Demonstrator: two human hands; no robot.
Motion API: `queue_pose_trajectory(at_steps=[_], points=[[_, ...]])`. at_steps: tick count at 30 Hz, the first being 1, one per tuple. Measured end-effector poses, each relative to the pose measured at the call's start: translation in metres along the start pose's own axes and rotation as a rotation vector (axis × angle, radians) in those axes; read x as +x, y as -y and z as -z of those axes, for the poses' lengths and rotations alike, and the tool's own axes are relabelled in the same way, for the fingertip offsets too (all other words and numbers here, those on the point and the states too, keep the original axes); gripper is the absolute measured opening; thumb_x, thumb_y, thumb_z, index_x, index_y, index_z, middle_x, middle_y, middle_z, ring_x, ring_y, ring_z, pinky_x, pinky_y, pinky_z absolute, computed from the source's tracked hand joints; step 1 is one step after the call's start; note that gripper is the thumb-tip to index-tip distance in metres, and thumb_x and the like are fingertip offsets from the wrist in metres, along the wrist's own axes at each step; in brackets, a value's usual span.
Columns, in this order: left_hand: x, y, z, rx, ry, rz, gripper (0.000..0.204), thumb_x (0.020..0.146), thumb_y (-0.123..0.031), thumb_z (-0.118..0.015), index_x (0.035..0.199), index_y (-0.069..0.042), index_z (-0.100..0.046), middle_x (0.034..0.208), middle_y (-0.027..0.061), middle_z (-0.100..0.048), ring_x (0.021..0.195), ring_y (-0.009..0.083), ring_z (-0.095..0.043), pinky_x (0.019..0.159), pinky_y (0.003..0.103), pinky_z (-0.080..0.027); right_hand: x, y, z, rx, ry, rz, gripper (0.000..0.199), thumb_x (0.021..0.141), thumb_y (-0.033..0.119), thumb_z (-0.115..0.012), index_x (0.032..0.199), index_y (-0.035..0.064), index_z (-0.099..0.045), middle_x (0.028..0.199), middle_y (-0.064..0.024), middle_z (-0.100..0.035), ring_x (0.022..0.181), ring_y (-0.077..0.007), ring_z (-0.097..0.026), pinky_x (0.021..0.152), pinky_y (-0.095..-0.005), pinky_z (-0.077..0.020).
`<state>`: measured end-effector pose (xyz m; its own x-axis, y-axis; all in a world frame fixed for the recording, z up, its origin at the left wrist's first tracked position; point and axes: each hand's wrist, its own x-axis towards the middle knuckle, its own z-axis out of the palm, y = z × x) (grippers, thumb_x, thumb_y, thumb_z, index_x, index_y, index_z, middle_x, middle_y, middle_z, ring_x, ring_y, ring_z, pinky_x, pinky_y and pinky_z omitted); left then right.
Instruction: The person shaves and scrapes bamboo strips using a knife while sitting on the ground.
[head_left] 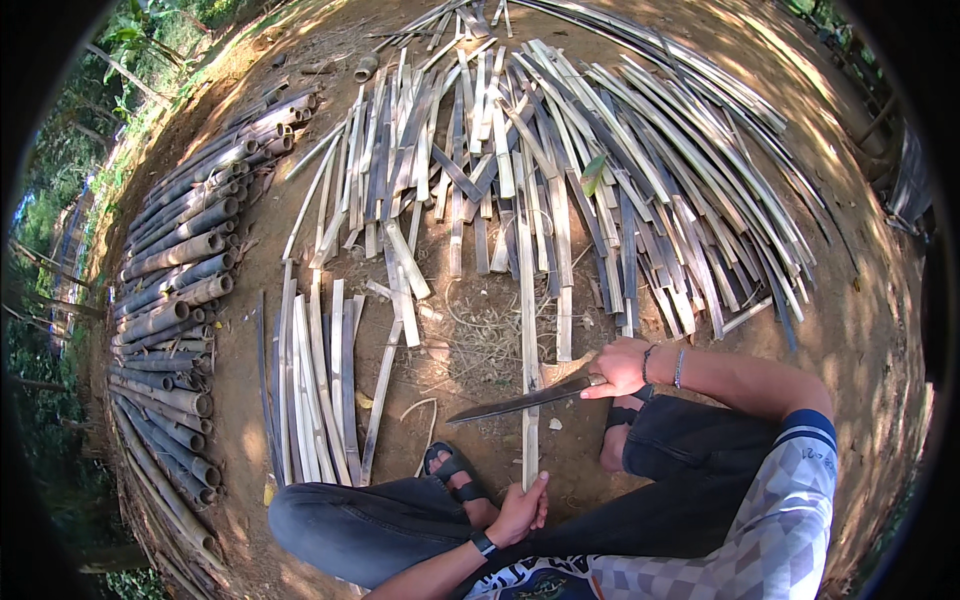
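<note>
My left hand point(522, 512) grips the near end of a long split bamboo strip point(528, 330) that runs away from me across the dirt. My right hand point(620, 366) is closed on the handle of a long dark knife point(520, 400). The blade points left and lies across the strip a little above my left hand. I sit on the ground in dark trousers with a sandalled foot point(455, 475) just left of the strip.
A wide spread of split bamboo strips point(560, 170) covers the ground ahead. A smaller bundle of strips point(315, 380) lies to my left. Round bamboo poles point(175, 300) are stacked along the far left, with trees beyond.
</note>
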<state>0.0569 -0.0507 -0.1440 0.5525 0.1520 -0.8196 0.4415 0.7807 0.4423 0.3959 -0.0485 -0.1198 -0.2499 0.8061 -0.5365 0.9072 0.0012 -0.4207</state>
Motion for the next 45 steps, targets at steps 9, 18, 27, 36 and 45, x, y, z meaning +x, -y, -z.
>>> queue_pose_trajectory(at_steps=[9, 18, 27, 36, 45], points=[[-0.003, 0.010, -0.002, 0.074, -0.003, 0.008, 0.049, 0.095, -0.046, -0.051, 0.066, -0.007, -0.048, 0.051, 0.0017, -0.049, 0.037, 0.0112, -0.049, 0.032, 0.022, -0.034, -0.001, 0.019, 0.004, -0.068, 0.074, -0.023, 0.072, 0.088, 0.069, -0.035, 0.085, 0.0047, -0.067, 0.078, -0.0220, -0.065, 0.080, -0.0403, -0.064, 0.074, -0.0485, -0.0507], [-0.004, 0.006, -0.004, 0.078, -0.014, 0.010, 0.050, 0.096, -0.046, -0.050, 0.064, -0.008, -0.048, 0.050, 0.0016, -0.048, 0.036, 0.0114, -0.049, 0.031, 0.022, -0.034, -0.006, 0.020, 0.003, -0.056, -0.001, 0.037, 0.070, 0.089, 0.067, -0.035, 0.084, 0.0051, -0.068, 0.073, -0.0209, -0.064, 0.078, -0.0415, -0.063, 0.072, -0.0491, -0.0510], [-0.005, 0.008, -0.004, 0.057, -0.008, 0.005, 0.049, 0.096, -0.046, -0.050, 0.065, -0.008, -0.048, 0.050, 0.0015, -0.048, 0.037, 0.0116, -0.049, 0.031, 0.022, -0.034, 0.000, -0.015, 0.020, -0.011, -0.038, -0.157, 0.070, 0.089, 0.066, -0.034, 0.087, 0.0045, -0.067, 0.074, -0.0233, -0.064, 0.077, -0.0415, -0.063, 0.073, -0.0502, -0.0502], [-0.005, 0.010, -0.005, 0.047, 0.013, 0.013, 0.045, 0.096, -0.045, -0.050, 0.071, -0.008, -0.047, 0.051, 0.0023, -0.048, 0.037, 0.0121, -0.048, 0.032, 0.022, -0.034, 0.004, -0.046, 0.017, 0.020, -0.145, -0.304, 0.072, 0.089, 0.067, -0.034, 0.086, 0.0027, -0.067, 0.076, -0.0236, -0.065, 0.078, -0.0409, -0.064, 0.072, -0.0492, -0.0511], [-0.007, 0.013, -0.005, 0.058, 0.007, 0.037, 0.041, 0.096, -0.043, -0.050, 0.075, -0.008, -0.045, 0.052, 0.0024, -0.047, 0.036, 0.0128, -0.047, 0.031, 0.023, -0.035, 0.007, -0.046, 0.022, 0.010, -0.114, -0.227, 0.071, 0.089, 0.065, -0.038, 0.083, -0.0004, -0.066, 0.074, -0.0258, -0.063, 0.076, -0.0424, -0.063, 0.072, -0.0483, -0.0511]])
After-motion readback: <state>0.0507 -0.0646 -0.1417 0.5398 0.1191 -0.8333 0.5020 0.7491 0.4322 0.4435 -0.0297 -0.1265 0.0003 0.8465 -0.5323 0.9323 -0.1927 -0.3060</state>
